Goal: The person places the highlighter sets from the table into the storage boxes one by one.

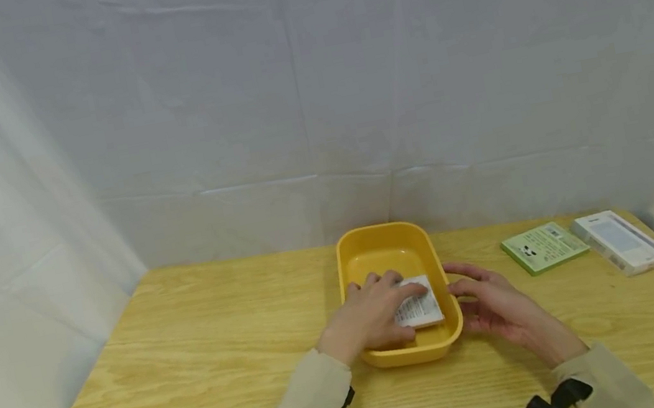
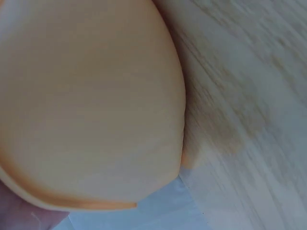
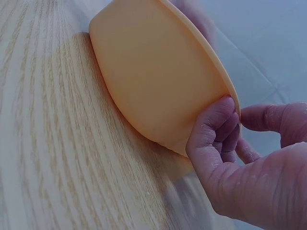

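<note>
A yellow rectangular plastic basin (image 1: 403, 357) with rounded corners stands on the wooden table. Inside it, toward the near end, lies a small white box (image 1: 423, 309) with printed text. My left hand (image 1: 369, 313) reaches in over the left rim and grips this box, thumb at its near side and fingers across its top. From the right, my right hand (image 1: 504, 311) holds the basin's side; the right wrist view shows its thumb and fingers pinching the rim (image 3: 211, 52). Mostly the basin's outer wall (image 2: 96, 105) fills the left wrist view, hiding the left fingers.
To the right on the table (image 1: 223, 324) lie a flat green box (image 1: 545, 247) with a panda picture and a white box (image 1: 626, 242) with a grey panel, side by side. White sheeting (image 1: 218, 106) hangs behind the table and at both sides.
</note>
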`<action>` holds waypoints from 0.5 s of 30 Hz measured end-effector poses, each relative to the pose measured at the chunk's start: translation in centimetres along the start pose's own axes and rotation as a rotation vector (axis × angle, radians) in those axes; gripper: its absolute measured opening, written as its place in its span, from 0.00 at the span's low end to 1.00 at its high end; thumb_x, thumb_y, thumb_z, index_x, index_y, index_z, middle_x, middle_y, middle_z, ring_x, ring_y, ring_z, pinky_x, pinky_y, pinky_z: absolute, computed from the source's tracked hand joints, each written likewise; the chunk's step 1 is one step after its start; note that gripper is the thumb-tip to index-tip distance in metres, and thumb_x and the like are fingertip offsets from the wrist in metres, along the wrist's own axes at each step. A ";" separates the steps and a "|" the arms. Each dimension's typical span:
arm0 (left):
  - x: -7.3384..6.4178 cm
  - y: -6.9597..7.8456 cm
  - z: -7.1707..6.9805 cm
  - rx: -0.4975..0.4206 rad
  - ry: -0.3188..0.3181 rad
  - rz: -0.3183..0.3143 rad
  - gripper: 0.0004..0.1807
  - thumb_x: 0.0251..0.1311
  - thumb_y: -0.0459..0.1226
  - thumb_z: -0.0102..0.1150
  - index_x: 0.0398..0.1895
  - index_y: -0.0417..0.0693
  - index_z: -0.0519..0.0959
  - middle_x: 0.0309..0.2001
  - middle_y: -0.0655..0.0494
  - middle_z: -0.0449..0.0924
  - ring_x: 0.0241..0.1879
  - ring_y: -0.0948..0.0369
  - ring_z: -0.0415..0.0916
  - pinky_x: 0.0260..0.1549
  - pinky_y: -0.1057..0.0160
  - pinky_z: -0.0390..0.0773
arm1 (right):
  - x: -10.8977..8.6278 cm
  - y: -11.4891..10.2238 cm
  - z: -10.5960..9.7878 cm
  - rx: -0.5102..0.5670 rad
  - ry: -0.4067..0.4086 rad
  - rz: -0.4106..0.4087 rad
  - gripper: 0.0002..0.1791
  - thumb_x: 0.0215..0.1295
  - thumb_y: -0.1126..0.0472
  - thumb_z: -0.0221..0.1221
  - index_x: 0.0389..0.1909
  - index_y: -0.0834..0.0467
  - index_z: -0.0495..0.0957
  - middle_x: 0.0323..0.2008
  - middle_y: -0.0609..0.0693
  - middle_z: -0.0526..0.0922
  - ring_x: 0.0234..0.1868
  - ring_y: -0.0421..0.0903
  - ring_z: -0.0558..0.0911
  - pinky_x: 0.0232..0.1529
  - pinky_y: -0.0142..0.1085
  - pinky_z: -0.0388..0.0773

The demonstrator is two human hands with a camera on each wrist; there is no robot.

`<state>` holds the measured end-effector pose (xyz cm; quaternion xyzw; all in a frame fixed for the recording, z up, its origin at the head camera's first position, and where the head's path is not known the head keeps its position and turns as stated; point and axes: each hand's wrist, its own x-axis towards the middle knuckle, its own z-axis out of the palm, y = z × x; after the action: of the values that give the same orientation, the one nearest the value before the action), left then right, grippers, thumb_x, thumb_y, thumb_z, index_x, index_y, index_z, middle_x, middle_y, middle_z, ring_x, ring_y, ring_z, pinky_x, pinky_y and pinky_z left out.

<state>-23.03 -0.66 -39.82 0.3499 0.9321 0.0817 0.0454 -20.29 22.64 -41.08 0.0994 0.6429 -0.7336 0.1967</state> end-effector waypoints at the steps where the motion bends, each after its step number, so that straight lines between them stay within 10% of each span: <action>1: 0.0 0.0 0.0 0.000 -0.006 -0.002 0.35 0.59 0.55 0.70 0.70 0.75 0.71 0.70 0.56 0.70 0.63 0.53 0.70 0.58 0.43 0.73 | 0.0 0.0 0.0 -0.005 -0.001 -0.002 0.34 0.75 0.58 0.55 0.78 0.52 0.57 0.52 0.53 0.82 0.43 0.44 0.86 0.39 0.34 0.86; 15: 0.1 0.1 0.2 0.049 -0.029 0.000 0.34 0.58 0.56 0.70 0.70 0.75 0.72 0.69 0.57 0.71 0.63 0.53 0.70 0.58 0.42 0.74 | -0.3 -0.2 0.1 0.006 -0.007 0.005 0.34 0.75 0.58 0.54 0.79 0.53 0.56 0.53 0.53 0.82 0.44 0.45 0.86 0.40 0.34 0.86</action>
<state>-22.98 -0.47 -40.01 0.3520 0.9331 0.0539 0.0501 -20.11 22.56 -40.80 0.0990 0.6399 -0.7352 0.2004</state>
